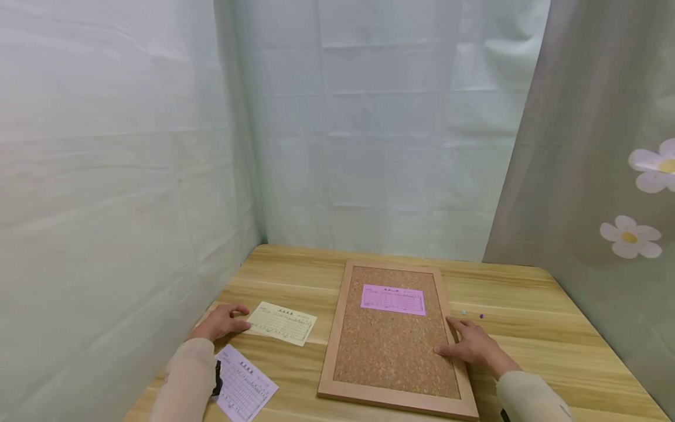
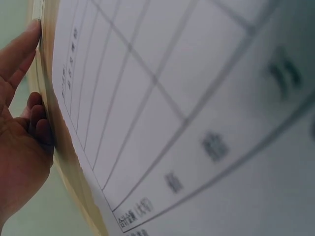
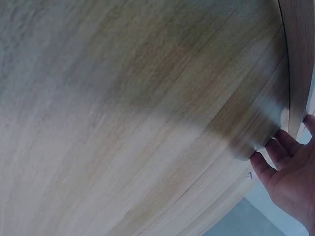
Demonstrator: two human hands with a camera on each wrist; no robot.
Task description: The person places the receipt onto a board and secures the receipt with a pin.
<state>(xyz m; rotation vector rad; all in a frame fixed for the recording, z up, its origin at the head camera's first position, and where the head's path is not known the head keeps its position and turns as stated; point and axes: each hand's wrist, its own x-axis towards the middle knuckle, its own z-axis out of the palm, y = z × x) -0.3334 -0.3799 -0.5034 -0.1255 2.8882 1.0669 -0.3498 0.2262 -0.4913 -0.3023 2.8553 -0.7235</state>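
Observation:
A wood-framed cork board [image 1: 390,357] lies flat on the table, and a pink printed slip [image 1: 392,300] lies on its upper part. My right hand [image 1: 471,343] rests over the board's right frame edge, thumb on the inner side, fingers spread and touching the table outside it. To the left of the board is a pale yellow printed slip [image 1: 282,323]. My left hand [image 1: 218,322] is at that slip's left edge, its fingers loosely bent; whether they touch the paper cannot be told. Nearer me lies a lilac printed slip [image 1: 245,384], partly under my left wrist.
Two small push pins lie right of the board: a light blue pin [image 1: 463,312] and a purple pin [image 1: 481,316]. The wooden table [image 1: 548,328] is enclosed by pale curtains [image 1: 369,146], with flower prints on the right one.

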